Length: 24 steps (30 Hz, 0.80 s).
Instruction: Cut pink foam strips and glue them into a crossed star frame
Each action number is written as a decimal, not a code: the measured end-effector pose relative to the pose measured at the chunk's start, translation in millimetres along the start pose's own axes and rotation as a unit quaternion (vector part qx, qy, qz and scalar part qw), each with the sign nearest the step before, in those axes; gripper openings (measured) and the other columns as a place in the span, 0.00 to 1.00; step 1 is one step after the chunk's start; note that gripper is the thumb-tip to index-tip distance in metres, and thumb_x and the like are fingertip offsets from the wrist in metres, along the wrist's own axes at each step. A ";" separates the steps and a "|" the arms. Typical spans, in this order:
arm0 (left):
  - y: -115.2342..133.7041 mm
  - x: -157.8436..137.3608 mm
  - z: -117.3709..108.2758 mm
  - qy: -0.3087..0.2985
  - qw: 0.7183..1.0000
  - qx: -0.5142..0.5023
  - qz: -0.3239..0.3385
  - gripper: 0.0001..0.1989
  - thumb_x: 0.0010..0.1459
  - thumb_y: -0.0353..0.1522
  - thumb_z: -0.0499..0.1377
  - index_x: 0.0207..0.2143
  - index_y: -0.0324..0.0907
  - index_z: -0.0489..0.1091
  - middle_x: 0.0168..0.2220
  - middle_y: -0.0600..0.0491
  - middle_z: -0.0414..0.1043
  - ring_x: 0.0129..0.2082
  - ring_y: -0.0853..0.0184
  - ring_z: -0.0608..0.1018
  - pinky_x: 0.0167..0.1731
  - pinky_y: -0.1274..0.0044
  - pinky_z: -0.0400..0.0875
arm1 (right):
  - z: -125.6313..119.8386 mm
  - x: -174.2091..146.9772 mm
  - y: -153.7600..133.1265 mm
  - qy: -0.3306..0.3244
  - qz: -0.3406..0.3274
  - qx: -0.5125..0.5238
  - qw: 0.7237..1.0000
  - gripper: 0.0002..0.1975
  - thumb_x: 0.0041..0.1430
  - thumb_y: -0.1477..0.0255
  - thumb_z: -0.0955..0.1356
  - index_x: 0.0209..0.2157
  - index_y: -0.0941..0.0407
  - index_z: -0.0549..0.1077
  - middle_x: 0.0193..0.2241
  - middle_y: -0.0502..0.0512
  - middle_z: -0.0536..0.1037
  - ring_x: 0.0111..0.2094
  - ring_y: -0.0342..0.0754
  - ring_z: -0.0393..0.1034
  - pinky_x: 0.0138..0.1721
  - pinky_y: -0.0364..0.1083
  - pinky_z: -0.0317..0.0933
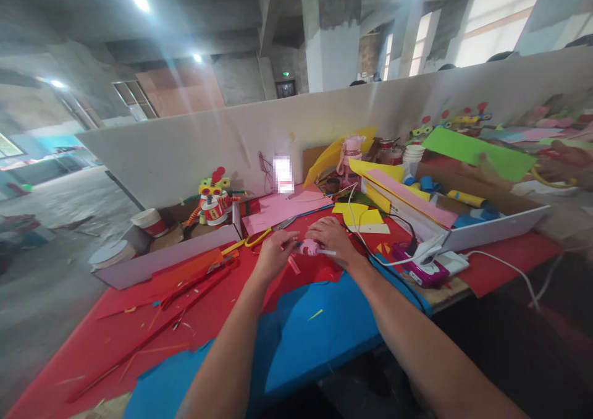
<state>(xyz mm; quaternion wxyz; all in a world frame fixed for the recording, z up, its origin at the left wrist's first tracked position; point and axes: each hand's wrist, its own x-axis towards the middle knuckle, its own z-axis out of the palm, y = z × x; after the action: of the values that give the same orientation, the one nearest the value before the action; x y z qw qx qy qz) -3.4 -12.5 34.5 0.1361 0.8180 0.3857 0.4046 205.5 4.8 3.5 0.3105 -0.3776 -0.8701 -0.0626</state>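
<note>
A small pink hot glue gun [309, 247] sits under the fingers of my right hand [330, 235], which curl round it. Its white glue stick juts out to the right and its front points left. My left hand [277, 250] is at the front of the glue gun, fingers bent and drawn together; whatever lies between them is too small to make out. Just below my hands lies a short pink strip [294, 264] on red paper. Yellow-handled scissors [259, 237] lie beyond my left hand, blades pointing away to the right.
A paper-cup robot figure [214, 206] stands in a white-sided box [171, 255] at left. Pink sheets [287, 207] and a blurred bright rectangle are ahead. At right are a purple power strip [419, 266] with cables, and a box [498, 227] of coloured rolls. Blue paper [315, 326] covers the near edge.
</note>
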 end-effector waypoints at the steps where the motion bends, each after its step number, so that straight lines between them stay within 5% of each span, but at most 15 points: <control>1: 0.7 -0.1 -0.7 -0.018 1.000 -0.002 0.009 0.11 0.58 0.27 0.57 0.39 0.43 0.77 0.32 0.51 0.76 0.33 0.67 0.75 0.35 0.76 0.69 | -0.2 0.3 -0.9 -0.002 -0.004 0.001 1.000 0.12 0.63 0.62 0.66 0.41 0.52 0.77 0.42 0.55 0.77 0.44 0.51 0.62 0.46 0.50 0.48; 5: 2.8 -0.7 -3.0 -0.054 0.997 0.003 0.051 0.09 0.60 0.27 0.56 0.36 0.42 0.77 0.31 0.50 0.75 0.34 0.66 0.74 0.37 0.75 0.67 | -1.0 0.3 -2.8 -0.007 -0.005 0.006 1.000 0.12 0.64 0.62 0.65 0.41 0.52 0.77 0.41 0.55 0.77 0.44 0.50 0.62 0.47 0.50 0.47; 11: 4.4 -1.3 -0.3 -0.030 0.996 0.044 0.070 0.09 0.61 0.28 0.55 0.30 0.41 0.74 0.29 0.50 0.72 0.33 0.65 0.72 0.36 0.74 0.66 | 0.1 -0.3 -2.4 0.001 -0.001 0.004 1.000 0.12 0.64 0.61 0.65 0.41 0.52 0.77 0.41 0.54 0.77 0.44 0.50 0.62 0.46 0.50 0.47; 24: -1.7 0.8 -10.6 0.030 0.999 0.021 0.031 0.06 0.58 0.27 0.57 0.30 0.42 0.73 0.30 0.51 0.74 0.34 0.65 0.75 0.37 0.74 0.69 | -3.3 -4.2 4.8 0.059 0.065 -0.007 0.996 0.10 0.64 0.67 0.64 0.42 0.52 0.76 0.41 0.54 0.77 0.44 0.50 0.63 0.48 0.50 0.49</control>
<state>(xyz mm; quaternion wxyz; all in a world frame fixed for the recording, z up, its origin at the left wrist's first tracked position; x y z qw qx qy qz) -12.1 -11.7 40.8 0.0948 0.8198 0.3723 0.4247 212.7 4.5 3.1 0.3623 -0.4315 -0.8232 -0.0702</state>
